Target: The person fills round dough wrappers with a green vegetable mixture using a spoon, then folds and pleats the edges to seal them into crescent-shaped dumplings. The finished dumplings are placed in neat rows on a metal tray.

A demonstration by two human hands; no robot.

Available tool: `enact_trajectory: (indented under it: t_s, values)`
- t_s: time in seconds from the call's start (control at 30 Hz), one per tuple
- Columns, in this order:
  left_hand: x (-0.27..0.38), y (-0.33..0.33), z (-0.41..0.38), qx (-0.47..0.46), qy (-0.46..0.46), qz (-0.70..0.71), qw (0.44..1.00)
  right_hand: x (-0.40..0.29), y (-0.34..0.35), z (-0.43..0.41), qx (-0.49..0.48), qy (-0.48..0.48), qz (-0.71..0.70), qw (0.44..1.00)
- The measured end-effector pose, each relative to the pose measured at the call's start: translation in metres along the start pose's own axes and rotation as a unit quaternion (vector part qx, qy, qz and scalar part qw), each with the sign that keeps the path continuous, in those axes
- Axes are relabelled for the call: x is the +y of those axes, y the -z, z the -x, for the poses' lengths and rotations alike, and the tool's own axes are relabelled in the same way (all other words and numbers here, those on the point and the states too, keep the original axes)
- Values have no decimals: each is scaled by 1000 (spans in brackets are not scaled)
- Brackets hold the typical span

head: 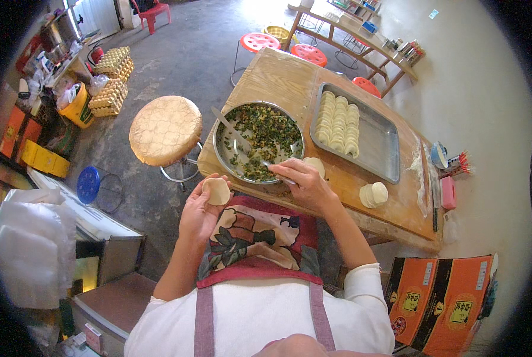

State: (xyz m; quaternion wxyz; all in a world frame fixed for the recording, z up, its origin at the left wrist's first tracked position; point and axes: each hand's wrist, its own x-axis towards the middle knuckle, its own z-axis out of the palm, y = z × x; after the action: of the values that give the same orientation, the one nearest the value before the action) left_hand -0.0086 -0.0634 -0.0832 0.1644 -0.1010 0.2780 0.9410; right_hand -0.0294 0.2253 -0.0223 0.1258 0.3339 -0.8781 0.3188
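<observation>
A round dough wrapper [216, 191] lies on the fingers of my left hand [202, 205], beside the bowl's near left side. My right hand [304, 180] grips a spoon [275, 171], whose tip is in the green and yellow chopped filling [266, 129] at the near edge of the metal bowl [301, 138]. A flat metal utensil [231, 125] leans on the bowl's left rim. Partly behind my right hand another wrapper [315, 166] shows on the table. Farther right is a small stack of wrappers [374, 195]. Rows of folded dumplings [338, 125] fill the left part of a metal tray [387, 156].
The wooden table [279, 76] bears a floured rolling pin [423, 178], a knife [435, 205] and a pink box [448, 193] at the right. A padded stool [165, 129] stands left of it. Orange cartons [453, 299] stand at the lower right.
</observation>
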Motion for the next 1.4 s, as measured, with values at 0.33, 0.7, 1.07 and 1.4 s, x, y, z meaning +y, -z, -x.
enact_trajectory:
  t_s: [0.33,0.7,1.07,1.4]
  values:
    - [0,-5,-2,0,33,60,998,9,-9,21,174,-169,-20,970]
    - [6,-8,-3,-4,-2,25,1000,-11,-41,8,186,-390,-300,851]
    - [-4,-49,-27,-25,-51,-76,995,-3,-23,5,258,-388,-401,789]
    - [-33,-72,-59,-68,1,0,998,-39,1,-15,263,-343,-282,857]
